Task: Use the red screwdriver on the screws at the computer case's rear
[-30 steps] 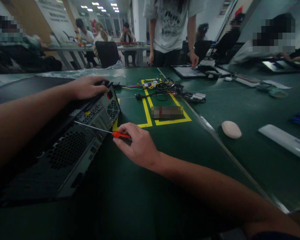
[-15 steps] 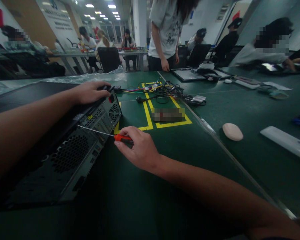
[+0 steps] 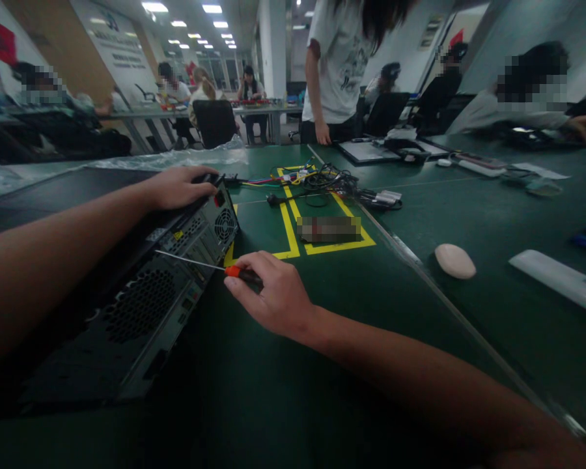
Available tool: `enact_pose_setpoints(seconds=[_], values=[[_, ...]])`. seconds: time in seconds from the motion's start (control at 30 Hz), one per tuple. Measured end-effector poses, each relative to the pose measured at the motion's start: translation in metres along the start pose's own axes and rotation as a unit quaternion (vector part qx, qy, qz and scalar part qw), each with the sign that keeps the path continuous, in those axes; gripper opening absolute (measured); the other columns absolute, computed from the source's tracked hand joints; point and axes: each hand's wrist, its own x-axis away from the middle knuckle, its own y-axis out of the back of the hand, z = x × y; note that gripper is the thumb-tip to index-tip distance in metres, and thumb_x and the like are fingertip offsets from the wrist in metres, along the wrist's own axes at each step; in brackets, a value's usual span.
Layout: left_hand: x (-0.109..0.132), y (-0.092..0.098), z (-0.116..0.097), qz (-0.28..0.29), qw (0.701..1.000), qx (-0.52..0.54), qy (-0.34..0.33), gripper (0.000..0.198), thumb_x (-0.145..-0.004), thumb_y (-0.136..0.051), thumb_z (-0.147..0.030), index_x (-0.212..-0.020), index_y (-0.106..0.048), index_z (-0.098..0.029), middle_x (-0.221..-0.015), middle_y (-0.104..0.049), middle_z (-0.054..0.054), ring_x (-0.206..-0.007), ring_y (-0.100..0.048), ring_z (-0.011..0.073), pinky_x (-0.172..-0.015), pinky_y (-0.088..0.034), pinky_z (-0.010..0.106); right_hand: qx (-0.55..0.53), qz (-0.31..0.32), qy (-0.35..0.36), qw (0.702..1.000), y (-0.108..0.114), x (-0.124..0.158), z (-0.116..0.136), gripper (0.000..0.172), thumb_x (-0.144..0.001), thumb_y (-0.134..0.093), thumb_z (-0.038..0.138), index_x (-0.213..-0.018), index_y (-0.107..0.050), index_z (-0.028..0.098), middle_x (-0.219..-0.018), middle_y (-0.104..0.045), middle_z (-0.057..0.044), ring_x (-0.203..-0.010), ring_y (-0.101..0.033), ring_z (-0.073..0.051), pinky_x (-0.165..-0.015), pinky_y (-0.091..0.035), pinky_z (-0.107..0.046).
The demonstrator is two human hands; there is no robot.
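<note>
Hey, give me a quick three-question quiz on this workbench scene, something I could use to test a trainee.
1. True or false: the right hand holds a screwdriver with an orange handle.
2. Fill in: the tape marking boxes on the green mat is ____.
3. The left hand rests on: A the computer case; B the green mat; C the screwdriver.
Key: 1 true; 2 yellow; 3 A.
</note>
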Motion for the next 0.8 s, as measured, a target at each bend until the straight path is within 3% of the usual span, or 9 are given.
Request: enact_pose_setpoints(seconds=[0.13, 0.3, 0.5, 0.6, 0.8], values=[[-0.0013, 0.0003, 0.0011, 0.003, 1.000, -0.002, -0.003, 0.099, -0.099, -0.048, -0.072, -0.178, -0.060, -0.014, -0.181, -0.063, 0.019, -0.162, -0.060, 0.0474, -0.139, -0.041, 0.059, 0.003, 0.010, -0.005, 1.000, -0.0009, -0.0010, -0.0001, 0.037, -0.121, -0.061, 0.055, -0.117, -0.079, 0.023, -0.111, -0.083, -0.008, -0.102, -0.076, -0.023, -0.091, -0.056, -0.038], [-0.0022, -0.0004, 0.0023, 0.003, 1.000, 0.000, -0.009, 0.102, -0.097, -0.048, -0.074, -0.179, -0.059, -0.012, -0.181, -0.062, 0.020, -0.164, -0.059, 0.0473, -0.141, -0.040, 0.058, -0.033, 0.014, -0.003, 0.999, -0.0022, 0.0001, -0.0013, 0.037, -0.113, -0.072, 0.053, -0.135, -0.072, 0.023, -0.120, -0.084, -0.009, -0.105, -0.078, -0.024, -0.093, -0.059, -0.039], [-0.0014, 0.0000, 0.0025, 0.002, 1.000, 0.004, -0.003, 0.099, -0.098, -0.050, -0.073, -0.177, -0.062, -0.016, -0.179, -0.065, 0.018, -0.160, -0.063, 0.0462, -0.139, -0.042, 0.057, -0.013, 0.023, 0.003, 1.000, -0.0015, -0.0008, -0.0030, 0.021, -0.113, -0.069, 0.044, -0.122, -0.070, 0.026, -0.119, -0.083, -0.008, -0.105, -0.077, -0.024, -0.092, -0.058, -0.040], [-0.0016, 0.0001, 0.0032, 0.002, 1.000, 0.009, -0.003, 0.097, -0.097, -0.052, -0.073, -0.177, -0.062, -0.019, -0.178, -0.066, 0.016, -0.158, -0.064, 0.0450, -0.137, -0.044, 0.057, -0.009, 0.021, 0.004, 1.000, -0.0019, -0.0014, -0.0035, 0.020, -0.113, -0.071, 0.044, -0.122, -0.070, 0.026, -0.119, -0.083, -0.008, -0.104, -0.077, -0.024, -0.092, -0.058, -0.040], [-0.0005, -0.0003, -0.0006, -0.003, 1.000, 0.015, -0.002, 0.100, -0.095, -0.052, -0.072, -0.176, -0.064, -0.014, -0.177, -0.066, 0.021, -0.157, -0.064, 0.0495, -0.137, -0.044, 0.061, 0.001, 0.020, 0.006, 1.000, -0.0025, -0.0012, -0.0036, 0.021, -0.114, -0.070, 0.045, -0.122, -0.070, 0.026, -0.118, -0.083, -0.008, -0.103, -0.077, -0.025, -0.090, -0.057, -0.040]])
